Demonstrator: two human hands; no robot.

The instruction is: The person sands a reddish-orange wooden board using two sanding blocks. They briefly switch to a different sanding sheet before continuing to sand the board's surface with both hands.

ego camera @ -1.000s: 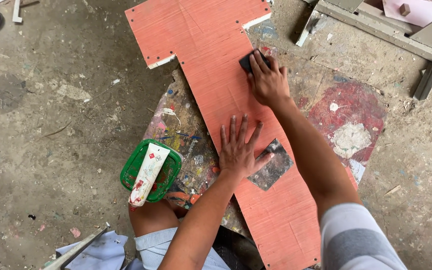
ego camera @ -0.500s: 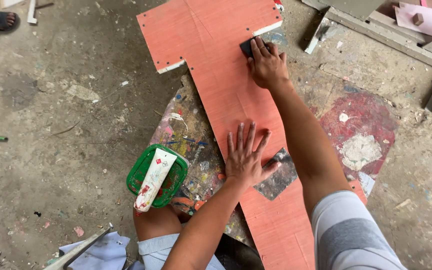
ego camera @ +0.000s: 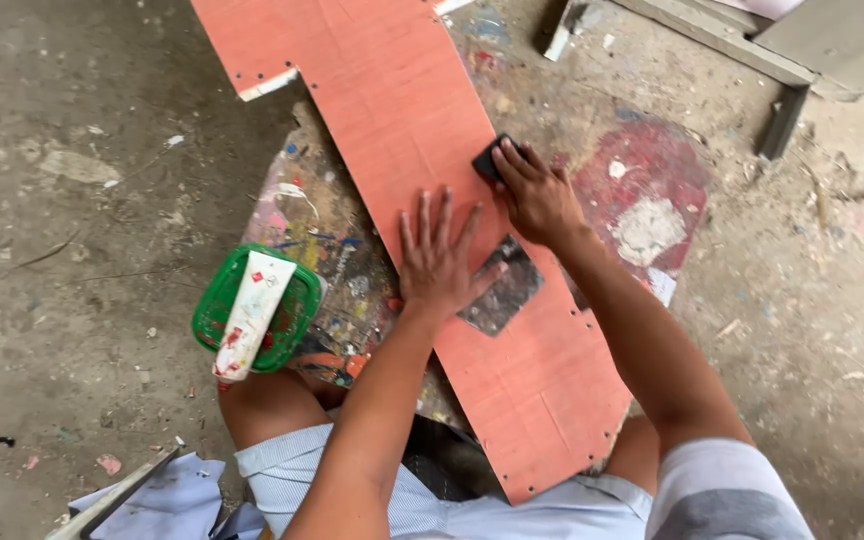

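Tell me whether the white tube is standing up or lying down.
Lying down. The white tube rests lengthwise across the top of the green tub, beside the orange board.

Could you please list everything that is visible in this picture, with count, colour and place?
board: one, orange-red, long and notched, lying diagonally on the floor.
dark block: one, black, on the board's right edge under the right hand.
grey patch: one, dark grey, on the board by the left thumb.
green container: one, left of the board.
tube: one, white with red smears, across the container.
paint-stained sheet: one, multicoloured, under the board.
metal frame: grey, top right.
left hand: flat on the board.
right hand: gripping the block.
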